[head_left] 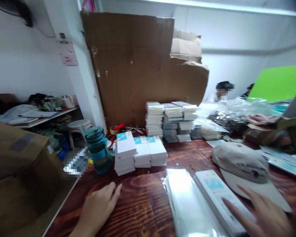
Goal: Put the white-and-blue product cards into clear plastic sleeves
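Observation:
My left hand [100, 202] is low on the left over the wooden table, its thumb and forefinger a little apart and nothing held. On the right, my right hand [263, 210] spreads its fingers above the near end of a stack of white printed cards [214, 187]; whether the fingertips touch it I cannot tell. Left of that stack lies a pile of shiny clear plastic sleeves [185, 200]. Ahead of my left hand stand several piles of white cards with blue prints [125, 148]. A beige cap [241, 164] sits just beyond my right hand.
A teal water bottle [97, 151] stands by the table's left edge. Taller stacks of packs [154, 120] rise before a large cardboard sheet [133, 65]. Plastic bags [236, 108] are heaped at the back right, near a seated person [220, 93]. A cardboard box [17, 171] is at left.

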Demonstrator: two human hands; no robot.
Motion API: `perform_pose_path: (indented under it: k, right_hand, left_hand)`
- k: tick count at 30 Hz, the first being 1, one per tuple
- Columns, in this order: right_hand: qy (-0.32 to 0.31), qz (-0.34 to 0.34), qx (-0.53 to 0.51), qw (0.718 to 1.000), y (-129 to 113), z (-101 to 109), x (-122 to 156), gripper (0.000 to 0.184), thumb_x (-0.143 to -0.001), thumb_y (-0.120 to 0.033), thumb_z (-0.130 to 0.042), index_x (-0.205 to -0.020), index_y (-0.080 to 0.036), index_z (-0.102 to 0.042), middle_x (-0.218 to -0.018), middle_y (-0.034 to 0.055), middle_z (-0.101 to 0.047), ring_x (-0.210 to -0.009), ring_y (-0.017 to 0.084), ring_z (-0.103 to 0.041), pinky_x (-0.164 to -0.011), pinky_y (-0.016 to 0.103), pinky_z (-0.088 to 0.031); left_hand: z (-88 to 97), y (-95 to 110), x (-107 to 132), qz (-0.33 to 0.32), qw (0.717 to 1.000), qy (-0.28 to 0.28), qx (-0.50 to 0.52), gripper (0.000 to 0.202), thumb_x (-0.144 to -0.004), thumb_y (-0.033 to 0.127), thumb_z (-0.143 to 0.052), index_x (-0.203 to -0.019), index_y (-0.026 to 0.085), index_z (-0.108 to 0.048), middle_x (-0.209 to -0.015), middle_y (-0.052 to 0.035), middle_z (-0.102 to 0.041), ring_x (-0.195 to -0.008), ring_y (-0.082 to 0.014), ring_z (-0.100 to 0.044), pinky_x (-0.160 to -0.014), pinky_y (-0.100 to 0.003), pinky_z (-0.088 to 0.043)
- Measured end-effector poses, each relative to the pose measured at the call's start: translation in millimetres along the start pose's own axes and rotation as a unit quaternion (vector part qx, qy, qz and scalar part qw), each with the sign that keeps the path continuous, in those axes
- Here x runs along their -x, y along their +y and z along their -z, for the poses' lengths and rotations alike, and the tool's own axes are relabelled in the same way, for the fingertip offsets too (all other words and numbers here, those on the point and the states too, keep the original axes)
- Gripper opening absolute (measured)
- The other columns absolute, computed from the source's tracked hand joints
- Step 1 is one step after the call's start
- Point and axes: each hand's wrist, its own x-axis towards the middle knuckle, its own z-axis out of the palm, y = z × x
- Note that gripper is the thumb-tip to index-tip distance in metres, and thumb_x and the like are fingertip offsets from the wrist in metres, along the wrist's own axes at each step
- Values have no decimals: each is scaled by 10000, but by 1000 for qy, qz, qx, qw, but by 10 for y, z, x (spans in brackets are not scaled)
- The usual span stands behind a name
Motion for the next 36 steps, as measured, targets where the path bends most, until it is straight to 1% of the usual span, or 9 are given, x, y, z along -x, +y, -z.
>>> perform_pose_path:
  k: [2, 5, 7, 9, 18, 24, 28, 31, 36]
  right_hand:
    - [-40, -60, 12, 997, 196, -33, -45, 499, -706, -591, -606, -1022, -215, -694, -1024, 173, -712, -1015, 428, -635, -880, 558, -485]
    - [-125, -107, -23, 986, 192, -57, -12, 535, -732, -591, -567, -1074, -194, -675, -1051, 146, -712, -995, 378, -651, -865, 488, -508]
    - [-149, -110, -52, 981, 115, -44, 27, 511, -770, -569, -554, -1118, -210, -657, -1076, 130, -710, -992, 355, -654, -867, 459, -507]
    - [-142, -120, -63, 980, 58, -25, 58, 532, -789, -563, -555, -1173, -200, -622, -1122, 138, -693, -1030, 350, -635, -893, 456, -491]
    - [-11, -138, -89, 986, -53, 27, 75, 504, -824, -526, -537, -1203, -198, -594, -1174, 120, -657, -1137, 340, -567, -965, 477, -448]
    - [-24, -277, -148, 949, -208, 231, -9, 478, -811, -570, -551, -1169, -257, -605, -1001, 77, -735, -900, 308, -696, -765, 408, -544]
    - [-35, -252, -67, 965, -96, 211, -34, 452, -800, -571, -540, -1105, -244, -607, -965, 100, -732, -842, 316, -695, -744, 426, -530]
    - [-57, -218, -34, 974, 37, 139, -31, 478, -754, -583, -558, -1059, -222, -635, -1053, 122, -715, -930, 341, -675, -795, 453, -523]
    - [-37, -215, -39, 975, -20, 185, -60, 440, -799, -552, -531, -1054, -212, -644, -1063, 120, -698, -988, 343, -634, -843, 461, -490]
  left_hand:
    - [-82, 504, 4, -21, 998, -19, 55, 445, -963, 458, -261, -730, 242, -572, -726, -33, -719, -752, -220, -696, -620, -281, -399]
    - [-240, 1186, -3, -48, 990, -59, 119, 540, -899, 630, -302, -641, 236, -567, -626, -27, -686, -634, -210, -664, -534, -271, -346]
    - [-319, 1466, -24, -47, 987, -76, 136, 523, -826, 683, -407, -632, 229, -579, -653, -54, -692, -637, -245, -658, -506, -283, -294]
    - [-361, 1588, -53, -41, 984, -86, 149, 472, -795, 656, -478, -643, 222, -585, -681, -71, -698, -647, -265, -651, -509, -288, -266]
    - [-398, 1506, -100, -47, 957, -130, 257, 308, -819, 477, -500, -652, 219, -523, -620, -10, -631, -611, -186, -578, -549, -261, -322]
    - [-413, 1497, -38, -54, 928, -127, 345, 345, -849, 477, -438, -628, 218, -495, -602, 3, -559, -601, -168, -525, -554, -257, -340]
    - [-412, 1516, 15, -76, 911, -129, 385, 376, -883, 467, -392, -648, 214, -540, -643, -10, -610, -634, -177, -562, -583, -259, -378]
    - [-410, 1535, 51, -83, 907, -114, 397, 324, -903, 431, -387, -735, 223, -570, -705, -14, -652, -679, -187, -596, -630, -266, -396]
    - [-398, 1528, 76, -87, 906, -34, 413, 230, -917, 395, -406, -850, 240, -561, -786, -20, -673, -744, -200, -632, -688, -284, -428]
